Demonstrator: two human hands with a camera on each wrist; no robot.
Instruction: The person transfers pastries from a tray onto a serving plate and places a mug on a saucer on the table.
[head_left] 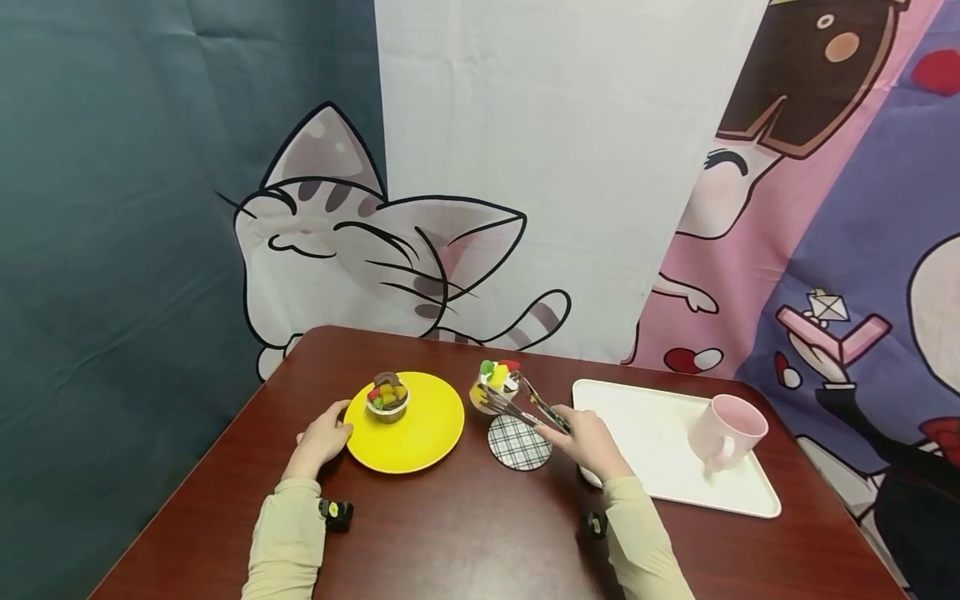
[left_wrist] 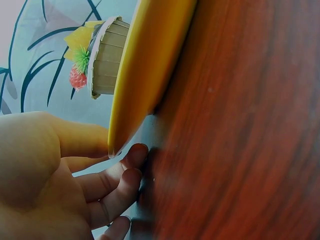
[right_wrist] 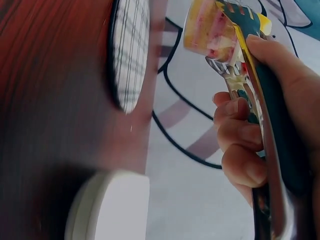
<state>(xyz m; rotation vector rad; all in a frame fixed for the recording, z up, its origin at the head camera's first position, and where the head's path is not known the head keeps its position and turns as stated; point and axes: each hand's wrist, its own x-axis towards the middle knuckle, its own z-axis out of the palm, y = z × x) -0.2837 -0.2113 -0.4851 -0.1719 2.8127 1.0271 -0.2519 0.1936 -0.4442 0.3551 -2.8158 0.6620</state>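
At the left rim of a round yellow plate (head_left: pixel 427 425), my left hand (head_left: pixel 324 437) pinches the edge, thumb above and fingertips beneath. A small cupcake (head_left: pixel 387 398) topped with brown swirl and fruit pieces stands on that plate. My right hand (head_left: pixel 592 443) grips metal tongs (right_wrist: pixel 272 145) with fork-like ends. Between the tongs' ends is a clear cup of layered dessert (right_wrist: pixel 207 30), topped with fruit; it appears raised off the table in the right wrist view. Just below the tongs in the head view lies a round plaid coaster (head_left: pixel 519 443).
A white rectangular tray (head_left: pixel 637 437) lies to the right, partly behind my right hand. On its right side stands a pink mug (head_left: pixel 727 429). The brown wooden table (head_left: pixel 450 533) ends at a printed cloth backdrop (head_left: pixel 562 167).
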